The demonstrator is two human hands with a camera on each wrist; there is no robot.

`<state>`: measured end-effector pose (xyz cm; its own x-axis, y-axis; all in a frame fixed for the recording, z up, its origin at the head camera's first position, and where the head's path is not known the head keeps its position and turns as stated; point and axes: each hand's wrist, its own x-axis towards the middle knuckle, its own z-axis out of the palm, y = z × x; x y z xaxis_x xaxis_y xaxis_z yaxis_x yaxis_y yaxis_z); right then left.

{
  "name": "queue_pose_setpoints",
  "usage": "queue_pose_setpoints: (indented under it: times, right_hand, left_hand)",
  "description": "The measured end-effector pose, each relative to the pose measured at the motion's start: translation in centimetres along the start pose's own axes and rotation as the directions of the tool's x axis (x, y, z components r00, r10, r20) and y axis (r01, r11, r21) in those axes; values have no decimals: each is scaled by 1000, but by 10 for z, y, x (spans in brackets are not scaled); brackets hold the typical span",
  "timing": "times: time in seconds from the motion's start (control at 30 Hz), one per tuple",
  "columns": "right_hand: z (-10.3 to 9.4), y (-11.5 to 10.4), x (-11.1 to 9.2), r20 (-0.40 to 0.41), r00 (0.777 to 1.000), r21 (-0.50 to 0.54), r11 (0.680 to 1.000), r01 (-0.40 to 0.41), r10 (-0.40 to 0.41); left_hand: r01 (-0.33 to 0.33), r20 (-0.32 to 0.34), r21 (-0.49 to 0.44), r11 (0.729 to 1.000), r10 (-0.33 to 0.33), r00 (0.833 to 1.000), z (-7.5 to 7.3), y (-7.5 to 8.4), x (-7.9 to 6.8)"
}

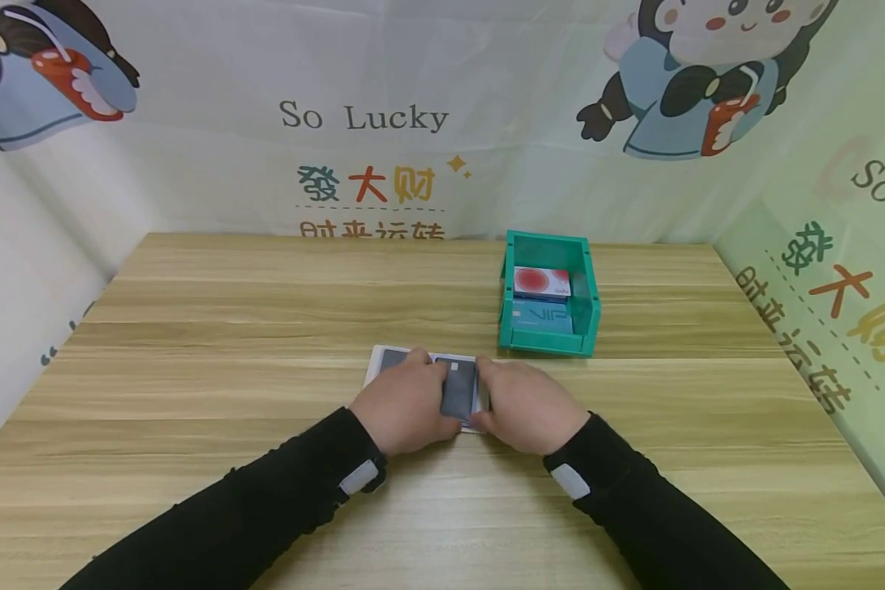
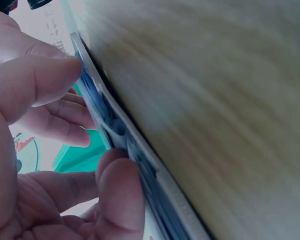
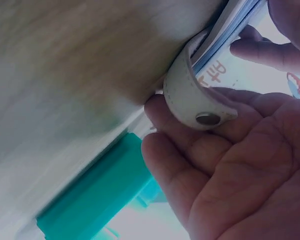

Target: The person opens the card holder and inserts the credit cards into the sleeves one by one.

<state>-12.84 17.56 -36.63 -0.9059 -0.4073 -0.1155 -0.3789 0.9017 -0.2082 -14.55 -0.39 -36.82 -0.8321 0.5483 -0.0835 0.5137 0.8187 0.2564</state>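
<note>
A pale card holder (image 1: 377,360) lies spread on the wooden table, with a dark grey card (image 1: 459,392) showing between the hands. My left hand (image 1: 401,407) covers its left and middle part, thumb at the near edge and fingers at the far one. In the left wrist view, the holder's edge (image 2: 140,142) shows layered cards under these fingertips. At the right end, my right hand (image 1: 528,406) holds the holder between thumb and fingers. A cream strap with a metal snap (image 3: 208,119) curves out over the right fingers in the right wrist view.
Behind and to the right of the hands stands a green open bin (image 1: 548,342). Inside it lie a red-and-white card (image 1: 542,281) and a blue VIP card (image 1: 542,315). A printed cloth (image 1: 369,49) hangs along the table's back edge and the right side.
</note>
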Motion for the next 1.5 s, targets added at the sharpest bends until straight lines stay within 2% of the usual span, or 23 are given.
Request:
queue_pose_setpoints:
  times: [0.53,0.97,1.13,1.33,1.5]
  right_hand:
    - [1,1,0,-18,1000,-8,1000,1,-1]
    - [1,3,-1,-36,999,20,1000,11,-11]
    - [1,2,0,-41,999,37,999,7,-6]
    - [1,1,0,-47,999,51,999,-3,5]
    - [0,1,0,-45,998,-11,999,52,-53]
  left_hand:
    - [11,-1,-19,1000,-11,1000,-1,3,0]
    - [21,-6,26,999,-21,1000,1,6,1]
    - [63,19,-29,998,-62,998,0,5,0]
    - [79,39,-108,991,-75,996,-2,4,-1]
    - [102,78,-164,981,-90,993,-5,2,-2]
